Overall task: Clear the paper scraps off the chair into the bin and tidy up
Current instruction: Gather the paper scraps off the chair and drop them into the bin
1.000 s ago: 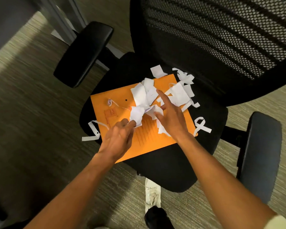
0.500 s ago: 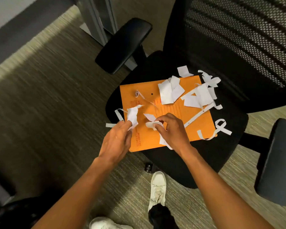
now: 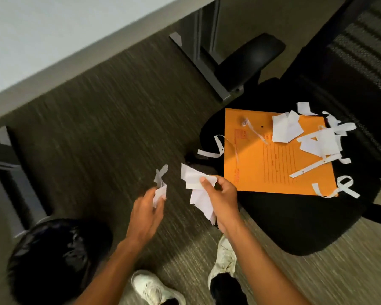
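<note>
beside the chair, both hands gripping blurred scraps, bin edge-cropped

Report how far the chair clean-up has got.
Done: nothing visibly binned yet. In hand: the left hand and right hand each grip paper scraps, off the chair, not yet over the black-lined bin. Left: many scraps on the orange envelope and seat.

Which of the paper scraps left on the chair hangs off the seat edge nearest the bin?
The curled white strip left of the orange envelope; the others lie farther right.
</note>
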The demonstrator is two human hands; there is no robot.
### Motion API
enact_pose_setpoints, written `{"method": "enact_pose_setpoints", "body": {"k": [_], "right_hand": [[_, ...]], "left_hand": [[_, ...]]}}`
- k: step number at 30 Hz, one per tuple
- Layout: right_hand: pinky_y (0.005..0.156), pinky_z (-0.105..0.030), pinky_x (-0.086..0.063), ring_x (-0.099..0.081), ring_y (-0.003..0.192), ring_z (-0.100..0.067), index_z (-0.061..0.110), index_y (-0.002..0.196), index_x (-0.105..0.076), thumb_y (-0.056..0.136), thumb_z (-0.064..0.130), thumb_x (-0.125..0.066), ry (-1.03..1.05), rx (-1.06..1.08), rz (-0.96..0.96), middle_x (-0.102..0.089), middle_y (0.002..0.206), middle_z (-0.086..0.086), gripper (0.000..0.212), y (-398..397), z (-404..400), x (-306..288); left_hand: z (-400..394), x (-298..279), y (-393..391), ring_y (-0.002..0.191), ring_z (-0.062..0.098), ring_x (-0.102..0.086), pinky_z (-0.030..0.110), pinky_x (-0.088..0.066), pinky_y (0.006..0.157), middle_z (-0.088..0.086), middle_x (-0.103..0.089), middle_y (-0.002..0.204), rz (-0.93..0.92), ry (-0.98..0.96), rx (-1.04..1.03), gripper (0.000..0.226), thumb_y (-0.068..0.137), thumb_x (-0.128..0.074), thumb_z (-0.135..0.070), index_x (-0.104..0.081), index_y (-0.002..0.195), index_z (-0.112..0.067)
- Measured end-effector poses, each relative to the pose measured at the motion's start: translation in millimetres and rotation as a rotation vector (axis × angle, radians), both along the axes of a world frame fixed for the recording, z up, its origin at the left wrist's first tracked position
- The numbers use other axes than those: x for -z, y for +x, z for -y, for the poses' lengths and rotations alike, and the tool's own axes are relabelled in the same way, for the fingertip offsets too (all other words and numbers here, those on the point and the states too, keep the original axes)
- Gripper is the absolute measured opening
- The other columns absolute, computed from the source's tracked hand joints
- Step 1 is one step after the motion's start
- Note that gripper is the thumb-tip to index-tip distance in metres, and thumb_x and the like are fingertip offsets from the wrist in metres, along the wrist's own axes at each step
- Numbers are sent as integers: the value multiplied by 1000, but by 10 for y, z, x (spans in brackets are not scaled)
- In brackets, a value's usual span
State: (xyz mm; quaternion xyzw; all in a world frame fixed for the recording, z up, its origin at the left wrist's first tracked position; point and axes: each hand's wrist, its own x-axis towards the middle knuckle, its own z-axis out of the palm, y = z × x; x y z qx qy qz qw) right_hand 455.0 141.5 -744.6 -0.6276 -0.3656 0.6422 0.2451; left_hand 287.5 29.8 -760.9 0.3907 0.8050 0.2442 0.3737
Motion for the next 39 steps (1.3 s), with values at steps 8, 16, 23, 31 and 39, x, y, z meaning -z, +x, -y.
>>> {"method": "enact_pose_setpoints", "body": {"k": [8, 16, 23, 31, 39], "right_hand": [[75, -37, -61, -73, 83, -21, 13, 88, -71, 86, 18, -71, -377, -22, -34, -75, 87, -4, 6, -1011, 944, 57], [78, -42, -60, -72, 84, -28, 6, 92, -66, 84, 14, -70, -469, -112, 31, -73, 93, -14, 12, -1942, 1944, 196], [81, -37, -54, -62, 70, -19, 11, 72, -55, 86, -5, -62, -535, -112, 15, -66, 80, -11, 22, -2627, 2590, 179], [85, -34, -50, -61, 98, -28, 2, 111, -61, 90, 4, -62, -515, -219, 92, -65, 115, -16, 21, -3148, 3117, 326], [89, -29, -47, -57, 120, -29, 2, 133, -54, 92, 14, -60, -430, -452, 233, -58, 134, -15, 43, -3446, 3380, 524]], "left_hand": [[907, -18, -410, 89, 13, -66, 28, -49, 79, -4, -68, 96, 95, -3, -478, 9, 91, -62, -15, -65, 99, -16], [2000, 67, -1068, 71, 19, -64, 29, -44, 68, 7, -69, 83, 57, -89, -737, 23, 92, -61, -18, -64, 113, -9], [2736, 153, -1528, 85, 29, -65, 31, -45, 77, 6, -67, 84, 89, -119, -898, 23, 91, -62, -15, -65, 113, -8], [3146, 207, -1950, 104, 29, -60, 29, -41, 88, 10, -64, 106, 97, -136, -968, 33, 90, -62, -11, -58, 123, -4], [3303, 295, -2215, 119, 32, -56, 32, -41, 96, 15, -60, 123, 157, -144, -1035, 39, 91, -61, -10, -51, 128, 1]]}}
